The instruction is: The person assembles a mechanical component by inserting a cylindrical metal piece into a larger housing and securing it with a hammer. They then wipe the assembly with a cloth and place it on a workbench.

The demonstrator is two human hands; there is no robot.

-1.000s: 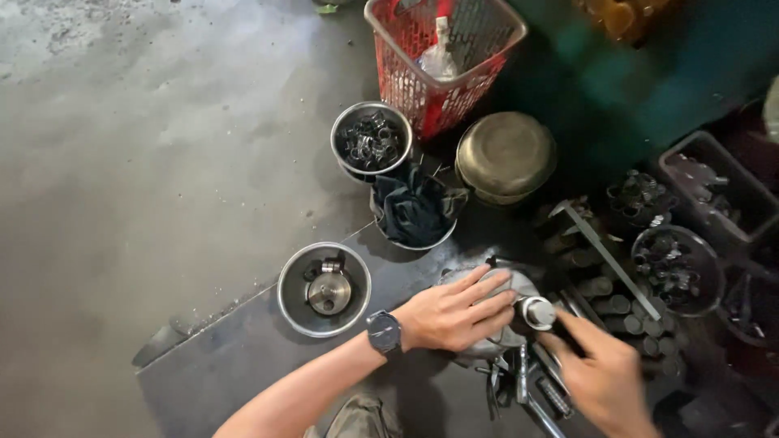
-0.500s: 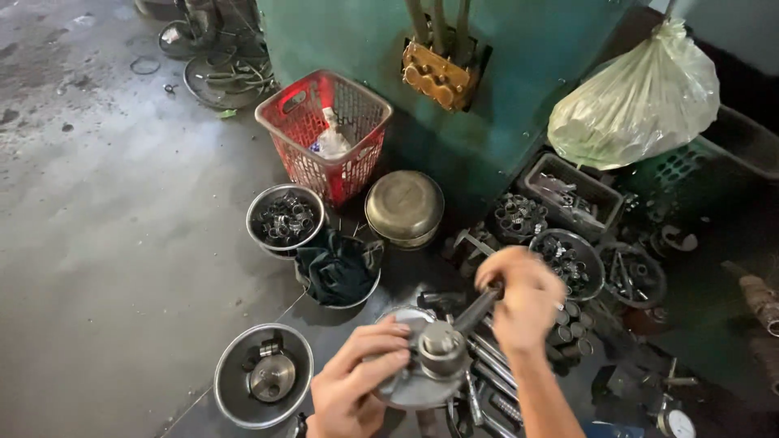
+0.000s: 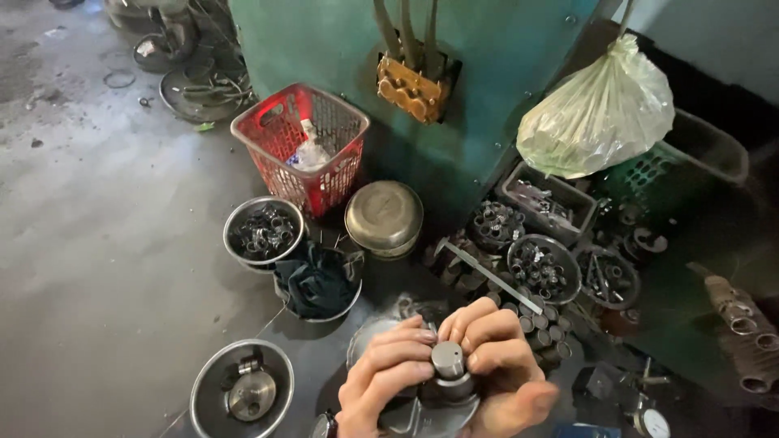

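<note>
Broadly, a green machine body (image 3: 503, 73) backs an oil-dark concrete floor (image 3: 97, 243) crowded with a red basket (image 3: 300, 146), a tied plastic bag (image 3: 596, 118) and 3 steel bowls of small parts. Low in view, left hand (image 3: 381, 381) and right hand (image 3: 503, 369) close around a grey metal cylinder (image 3: 448, 361) atop a round casting. Holding the cylinder square, fingers evenly spread, seems wise.

both hands gripped a small metal cylinder (image 3: 447, 359) atop a round metal part: left hand (image 3: 388, 375) and right hand (image 3: 501, 362) pressed together. nearby sat a red basket (image 3: 302, 146), a bowl of rings (image 3: 263, 233) and a domed lid (image 3: 384, 215).
</note>
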